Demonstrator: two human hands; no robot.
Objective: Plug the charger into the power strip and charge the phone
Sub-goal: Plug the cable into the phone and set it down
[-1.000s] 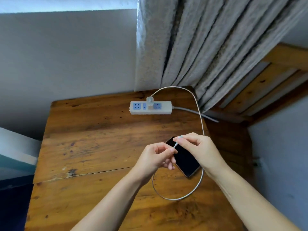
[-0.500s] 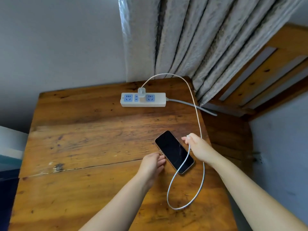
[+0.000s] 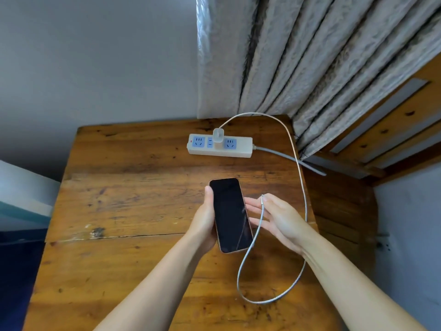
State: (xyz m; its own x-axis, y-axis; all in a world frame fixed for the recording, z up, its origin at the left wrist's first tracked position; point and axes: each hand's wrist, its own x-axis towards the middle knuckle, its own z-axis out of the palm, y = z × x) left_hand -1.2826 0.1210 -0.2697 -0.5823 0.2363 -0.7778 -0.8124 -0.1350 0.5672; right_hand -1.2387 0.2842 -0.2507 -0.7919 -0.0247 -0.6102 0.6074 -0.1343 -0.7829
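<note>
Left hand (image 3: 205, 225) grips phone (image 3: 230, 215) (screen dark) — thumb along its left edge.

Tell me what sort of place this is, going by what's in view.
Probably a bedroom or similar home room: a worn wooden table stands against a plain grey wall, heavy grey pleated curtains hang behind it, and a white power strip lies on the table for charging.

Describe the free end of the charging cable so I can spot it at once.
On the brown wooden table, find the white power strip with its small white charger. Follow the thin white cable looping right and back up to the right hand. Its silver connector tip, at the fingertips beside the black-screened phone, remains unplugged.
</note>
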